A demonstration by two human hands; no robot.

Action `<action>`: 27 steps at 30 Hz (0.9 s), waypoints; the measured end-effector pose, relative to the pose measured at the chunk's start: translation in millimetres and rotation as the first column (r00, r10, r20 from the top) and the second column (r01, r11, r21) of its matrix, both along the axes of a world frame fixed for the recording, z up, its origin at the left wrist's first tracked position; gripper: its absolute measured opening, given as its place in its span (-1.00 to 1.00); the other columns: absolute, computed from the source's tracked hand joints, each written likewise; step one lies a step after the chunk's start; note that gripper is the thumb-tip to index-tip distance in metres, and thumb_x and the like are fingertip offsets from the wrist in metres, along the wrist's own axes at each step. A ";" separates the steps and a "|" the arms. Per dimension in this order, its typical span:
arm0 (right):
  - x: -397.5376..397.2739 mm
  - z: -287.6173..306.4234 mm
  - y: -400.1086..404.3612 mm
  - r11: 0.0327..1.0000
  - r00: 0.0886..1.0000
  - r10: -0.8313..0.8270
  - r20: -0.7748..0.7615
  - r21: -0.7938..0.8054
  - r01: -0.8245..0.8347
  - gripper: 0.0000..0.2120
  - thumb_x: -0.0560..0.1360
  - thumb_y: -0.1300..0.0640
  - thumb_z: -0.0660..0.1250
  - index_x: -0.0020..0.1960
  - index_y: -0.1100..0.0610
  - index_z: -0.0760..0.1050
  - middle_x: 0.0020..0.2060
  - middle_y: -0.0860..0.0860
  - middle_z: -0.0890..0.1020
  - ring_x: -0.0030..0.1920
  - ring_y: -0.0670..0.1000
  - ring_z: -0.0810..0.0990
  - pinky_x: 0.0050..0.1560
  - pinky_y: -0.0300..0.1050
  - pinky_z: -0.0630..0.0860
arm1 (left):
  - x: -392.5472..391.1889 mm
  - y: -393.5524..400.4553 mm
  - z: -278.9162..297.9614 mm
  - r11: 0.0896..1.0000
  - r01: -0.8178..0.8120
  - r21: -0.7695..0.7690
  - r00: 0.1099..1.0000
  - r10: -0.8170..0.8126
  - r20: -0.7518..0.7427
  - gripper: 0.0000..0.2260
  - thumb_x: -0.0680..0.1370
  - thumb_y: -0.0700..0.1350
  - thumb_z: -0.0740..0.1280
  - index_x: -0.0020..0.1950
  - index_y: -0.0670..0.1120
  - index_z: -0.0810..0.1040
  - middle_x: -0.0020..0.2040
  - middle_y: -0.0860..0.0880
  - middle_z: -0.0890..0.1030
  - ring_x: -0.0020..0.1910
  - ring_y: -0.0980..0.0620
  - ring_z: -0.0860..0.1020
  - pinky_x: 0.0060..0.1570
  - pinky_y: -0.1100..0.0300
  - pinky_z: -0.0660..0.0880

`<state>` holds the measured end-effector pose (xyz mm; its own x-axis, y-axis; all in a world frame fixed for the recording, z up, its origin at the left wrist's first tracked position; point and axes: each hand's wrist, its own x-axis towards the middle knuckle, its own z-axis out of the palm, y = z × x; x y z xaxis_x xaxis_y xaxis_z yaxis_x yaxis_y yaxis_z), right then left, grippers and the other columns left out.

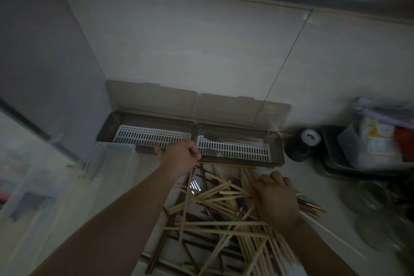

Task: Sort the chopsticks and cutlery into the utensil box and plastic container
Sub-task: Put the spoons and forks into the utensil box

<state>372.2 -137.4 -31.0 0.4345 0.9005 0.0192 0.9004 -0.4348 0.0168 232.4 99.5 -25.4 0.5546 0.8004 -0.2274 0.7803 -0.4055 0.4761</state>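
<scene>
Our left hand (179,158) was curled around one pale chopstick (186,204), holding it at the front edge of the utensil box (276,141), whose two lids stood open against the wall. Our right hand (274,197) lay fingers down on the heap of chopsticks (224,226) on the counter (302,242), pinching a few pale ones. That heap mixed pale and dark sticks. To the left of the box stood a clear plastic container (98,159).
</scene>
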 end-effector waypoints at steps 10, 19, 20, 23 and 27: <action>14.8 -7.8 64.4 0.970 0.969 -0.034 -0.246 -0.243 -0.027 -0.77 0.51 -0.08 0.21 0.08 -0.11 0.57 -0.01 -0.02 0.65 0.00 0.07 0.61 -0.04 -0.11 0.52 | -0.6 -0.3 3.3 1.000 0.009 -0.008 1.000 -0.009 -0.006 -0.92 0.50 0.10 0.36 -0.14 0.13 0.56 -0.12 0.23 0.59 0.13 0.09 0.53 0.43 -0.28 -0.13; 10.6 -3.8 54.0 0.999 0.946 -0.034 -0.323 -0.015 0.030 -0.81 0.52 -0.09 0.23 0.04 -0.22 0.60 0.00 -0.16 0.65 -0.01 -0.06 0.59 -0.07 -0.14 0.53 | -0.5 1.4 0.1 1.000 -0.005 -0.021 1.000 0.005 0.007 -0.92 0.48 0.09 0.37 -0.17 0.13 0.58 -0.07 0.24 0.60 0.14 0.11 0.52 0.40 -0.25 -0.15; 9.7 -2.0 54.2 0.999 0.943 -0.035 -0.332 0.001 0.038 -0.81 0.52 -0.09 0.23 0.03 -0.21 0.60 0.00 -0.17 0.65 -0.02 -0.07 0.59 -0.07 -0.14 0.53 | -0.6 1.2 0.2 1.000 -0.005 -0.022 1.000 0.005 0.009 -0.91 0.48 0.09 0.36 -0.18 0.13 0.57 -0.08 0.24 0.60 0.13 0.11 0.52 0.40 -0.25 -0.15; 7.0 2.0 56.5 0.995 0.946 -0.033 -0.324 0.083 0.063 -0.83 0.53 -0.07 0.24 -0.01 -0.14 0.61 -0.04 -0.16 0.64 -0.04 -0.07 0.58 -0.13 -0.15 0.51 | 0.0 1.0 1.5 1.000 -0.001 -0.017 1.000 0.001 -0.004 -0.91 0.49 0.09 0.36 -0.19 0.14 0.56 -0.10 0.25 0.59 0.11 0.12 0.53 0.41 -0.25 -0.15; 0.6 8.8 62.7 0.978 0.944 -0.018 -0.330 0.189 0.084 -0.86 0.53 -0.04 0.28 -0.05 -0.09 0.62 -0.11 -0.12 0.61 -0.11 -0.06 0.57 -0.22 -0.15 0.49 | 0.4 1.0 2.3 1.000 -0.003 -0.019 1.000 0.002 -0.010 -0.91 0.49 0.11 0.37 -0.18 0.14 0.56 -0.04 0.24 0.61 0.13 0.12 0.53 0.41 -0.25 -0.16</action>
